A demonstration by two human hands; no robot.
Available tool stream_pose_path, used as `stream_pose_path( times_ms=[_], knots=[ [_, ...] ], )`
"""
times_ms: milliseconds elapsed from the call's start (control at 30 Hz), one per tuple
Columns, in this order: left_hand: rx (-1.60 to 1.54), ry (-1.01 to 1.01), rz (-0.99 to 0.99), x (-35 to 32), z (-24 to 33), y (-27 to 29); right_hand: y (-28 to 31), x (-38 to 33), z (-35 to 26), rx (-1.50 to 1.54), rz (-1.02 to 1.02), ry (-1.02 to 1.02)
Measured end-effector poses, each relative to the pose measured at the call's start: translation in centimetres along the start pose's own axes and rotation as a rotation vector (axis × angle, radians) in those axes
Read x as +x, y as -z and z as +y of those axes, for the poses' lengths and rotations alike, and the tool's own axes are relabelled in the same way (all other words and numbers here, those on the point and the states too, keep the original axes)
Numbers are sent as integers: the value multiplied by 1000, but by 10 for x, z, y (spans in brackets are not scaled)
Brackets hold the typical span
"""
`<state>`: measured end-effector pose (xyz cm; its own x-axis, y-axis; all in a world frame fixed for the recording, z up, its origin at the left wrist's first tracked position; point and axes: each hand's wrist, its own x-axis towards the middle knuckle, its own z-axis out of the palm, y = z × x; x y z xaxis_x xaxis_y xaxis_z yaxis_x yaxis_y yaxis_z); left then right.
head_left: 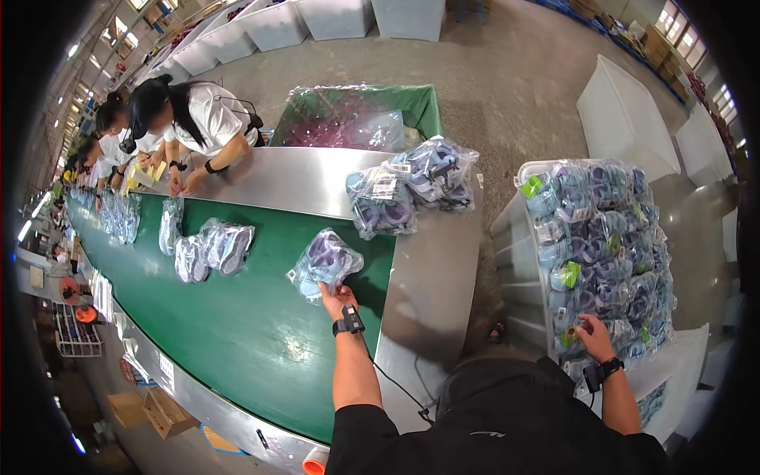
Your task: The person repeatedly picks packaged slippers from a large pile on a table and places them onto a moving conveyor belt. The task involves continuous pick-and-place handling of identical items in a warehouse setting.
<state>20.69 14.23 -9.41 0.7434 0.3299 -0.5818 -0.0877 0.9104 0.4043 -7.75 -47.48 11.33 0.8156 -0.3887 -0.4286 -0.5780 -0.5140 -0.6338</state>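
Note:
My left hand [338, 299] is closed on the near side of a clear plastic bag with a pair of light blue and purple shoes [326, 260] inside, over the green conveyor belt [261, 324]. To the right, my right hand [595, 340] reaches over a white bin [518, 226] packed with several similar bagged shoes [606, 237], some with bright green tags. Its fingers are curled at a bagged pair of shoes [567, 342] near the bin's left side. The fingertips there are partly hidden.
Two bagged pairs [384, 199] lie across the metal ledge [293, 180] and belt end. More bagged shoes [226, 245] sit farther left on the belt. Co-workers [202, 119] stand along its far side. A green bin [427, 111] and white bins [408, 17] stand beyond.

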Motion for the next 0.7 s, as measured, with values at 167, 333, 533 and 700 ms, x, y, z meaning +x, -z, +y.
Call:
stream_pose_path(
  times_ms=[167, 333, 533, 700],
  knots=[
    [50, 72, -60, -56, 18, 4, -4, -4, -9, 36, 5, 57],
    [278, 310, -258, -136, 19, 15, -14, 9, -42, 49, -26, 131],
    [556, 575, -506, -207, -21, -11, -62, 40, -131, 522, -422, 77],
    [752, 726, -519, -231, -76, -48, -93, 28, -164, 761, -676, 111]
  ],
)
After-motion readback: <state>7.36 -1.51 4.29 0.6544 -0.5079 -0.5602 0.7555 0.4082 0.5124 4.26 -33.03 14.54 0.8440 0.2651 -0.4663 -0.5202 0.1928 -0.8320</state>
